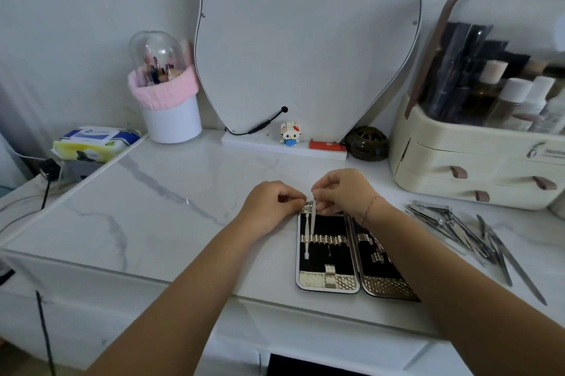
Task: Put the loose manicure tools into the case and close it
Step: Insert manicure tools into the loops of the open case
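Observation:
An open manicure case [328,282] lies flat on the white marble table, black inside with silver loops. One slim tool [306,233] sits in the left half's loops. A second thin metal tool [314,222] stands beside it, its top end pinched by my right hand [342,189]. My left hand [272,201] is curled at the case's top left corner, fingers on its edge. My right forearm covers part of the right half [382,280]. Several loose steel tools [464,232] lie in a pile to the right of the case.
A cream cosmetics organiser [477,167] stands at the back right, just behind the loose tools. A mirror [305,39] with its base tray, a small figure [289,132], a brush holder [168,100] and wipes [94,143] line the back. The table's front edge is close below the case.

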